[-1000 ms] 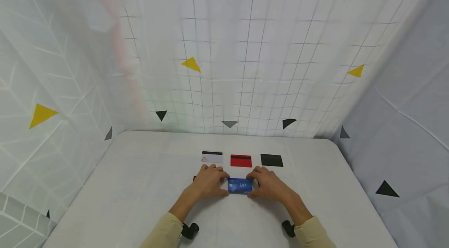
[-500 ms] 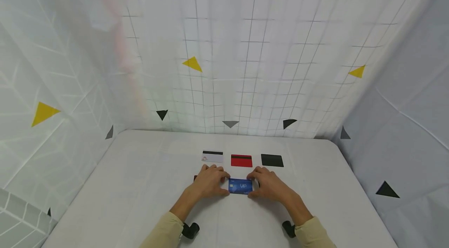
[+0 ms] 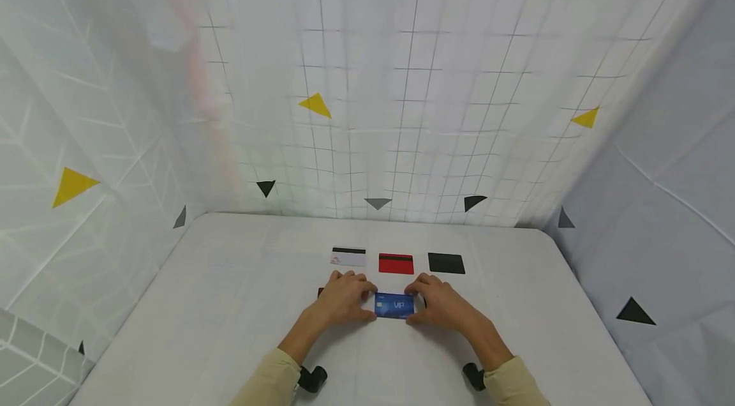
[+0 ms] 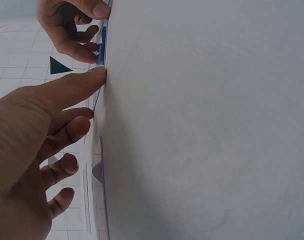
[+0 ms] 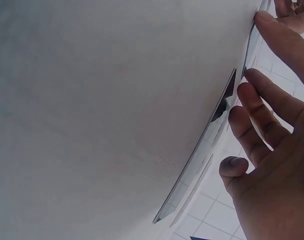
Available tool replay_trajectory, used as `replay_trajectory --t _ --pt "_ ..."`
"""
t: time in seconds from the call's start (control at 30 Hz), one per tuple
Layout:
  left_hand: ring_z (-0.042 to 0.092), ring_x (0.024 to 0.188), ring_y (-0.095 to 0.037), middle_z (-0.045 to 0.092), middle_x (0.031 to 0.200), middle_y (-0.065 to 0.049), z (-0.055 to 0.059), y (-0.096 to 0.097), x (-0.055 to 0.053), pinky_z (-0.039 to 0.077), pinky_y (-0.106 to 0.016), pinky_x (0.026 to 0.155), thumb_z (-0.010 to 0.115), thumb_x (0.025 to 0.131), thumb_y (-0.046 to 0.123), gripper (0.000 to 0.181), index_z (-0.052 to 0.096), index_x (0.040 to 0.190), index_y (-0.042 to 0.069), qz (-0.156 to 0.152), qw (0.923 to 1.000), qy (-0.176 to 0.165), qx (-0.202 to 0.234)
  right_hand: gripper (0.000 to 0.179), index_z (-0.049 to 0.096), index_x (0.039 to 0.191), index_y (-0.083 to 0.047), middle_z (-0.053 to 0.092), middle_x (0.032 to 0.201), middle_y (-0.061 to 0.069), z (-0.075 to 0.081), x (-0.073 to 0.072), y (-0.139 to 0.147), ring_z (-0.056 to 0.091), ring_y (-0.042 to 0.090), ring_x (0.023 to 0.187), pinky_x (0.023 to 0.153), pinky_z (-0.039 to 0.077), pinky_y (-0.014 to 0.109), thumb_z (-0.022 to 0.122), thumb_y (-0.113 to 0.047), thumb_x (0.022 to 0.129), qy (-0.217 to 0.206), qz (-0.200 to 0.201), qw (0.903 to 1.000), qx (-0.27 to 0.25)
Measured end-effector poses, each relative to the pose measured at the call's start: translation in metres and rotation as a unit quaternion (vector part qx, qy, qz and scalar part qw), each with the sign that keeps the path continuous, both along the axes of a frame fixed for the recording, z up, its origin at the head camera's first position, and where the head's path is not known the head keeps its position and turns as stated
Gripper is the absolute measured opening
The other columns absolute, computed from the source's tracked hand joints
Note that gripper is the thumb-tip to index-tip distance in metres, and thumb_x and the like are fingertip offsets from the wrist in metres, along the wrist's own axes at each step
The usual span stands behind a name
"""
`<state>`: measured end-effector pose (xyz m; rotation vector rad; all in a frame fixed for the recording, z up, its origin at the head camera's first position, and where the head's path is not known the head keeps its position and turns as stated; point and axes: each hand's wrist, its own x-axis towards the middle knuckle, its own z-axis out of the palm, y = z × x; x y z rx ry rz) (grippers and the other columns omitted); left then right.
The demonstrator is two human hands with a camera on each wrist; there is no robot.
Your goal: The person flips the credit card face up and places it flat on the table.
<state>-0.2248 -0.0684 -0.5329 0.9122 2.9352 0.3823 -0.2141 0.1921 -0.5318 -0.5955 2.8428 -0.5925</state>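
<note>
A blue card marked "VIP" [image 3: 394,306] lies flat at the middle of the white table [image 3: 230,323] in the head view. My left hand [image 3: 342,299] pinches its left end, thumb at the near corner and index finger at the far one. At the other end my right hand [image 3: 442,304] does the same with thumb and index finger. The remaining fingers of both hands are loosely bent. Only an edge of a dark card [image 3: 320,292] shows behind the left hand. Below the right hand, a glossy card [image 5: 197,150] appears edge-on in the right wrist view.
Beyond the hands lies a row of cards: a white one with a black stripe [image 3: 348,258], a red one with a dark stripe [image 3: 396,263] and a black one [image 3: 446,263]. A white sheet with a grid [image 3: 402,106] hangs behind the table.
Both hands and the blue card hold the same position on the table. The whole head view has shifted very slightly.
</note>
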Motion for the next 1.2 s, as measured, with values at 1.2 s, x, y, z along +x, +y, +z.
replay_trajectory --t 1.2 --pt "0.048 0.086 -0.009 0.056 0.083 0.011 -0.001 -0.081 0.006 0.037 -0.042 0.081 0.082 0.078 0.052 0.055 0.072 0.122 0.021 0.051 0.9969 0.046 0.037 0.060 0.068 0.126 -0.022 0.060 0.124 -0.001 0.006 -0.008 -0.072 0.055 0.019 0.114 0.099 0.048 0.049 0.081 -0.054 0.077 0.022 0.050 0.9985 -0.008"
